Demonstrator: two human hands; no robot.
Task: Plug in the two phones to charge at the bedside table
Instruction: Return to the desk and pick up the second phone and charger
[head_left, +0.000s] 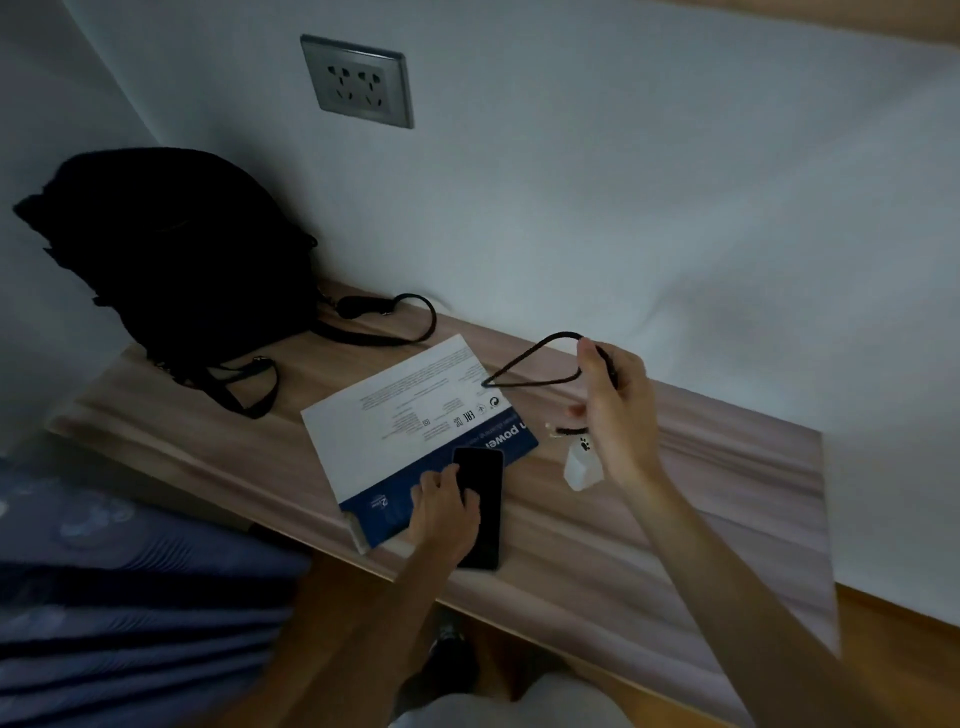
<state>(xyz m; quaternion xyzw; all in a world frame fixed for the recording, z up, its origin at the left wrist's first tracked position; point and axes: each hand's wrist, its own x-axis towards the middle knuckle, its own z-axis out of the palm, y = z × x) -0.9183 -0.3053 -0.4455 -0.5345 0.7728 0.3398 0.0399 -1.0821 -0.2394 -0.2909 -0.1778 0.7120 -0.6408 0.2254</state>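
The phone (485, 488) lay flat on the wooden worktop (675, 493), near its front edge. Its far end rested on a white and blue box (405, 415). Its long side pointed away from the person, toward the wall. Only this one phone could be seen.

The left hand (444, 512) was the nearer one. It lay on the phone's left side, and its bent fingers held the phone. The right hand (615, 415) was off to the right and farther back, up above the worktop. It pinched a black cable (519, 359) between thumb and fingers. The cable stuck out to the left in a long loop. A short bit of cable with a pale tip poked out under that hand, but it was too blurry to tell what it was.

A small white plug (582, 470) sat on the worktop just under the right hand. The wall socket (358, 80) was high on the wall, well apart from both hands, with nothing in it.

The cable's end likely had to go left and toward the person to reach the phone.

A black backpack (171, 249) stood at the far left, and a blue bed (130, 571) was beside the worktop.
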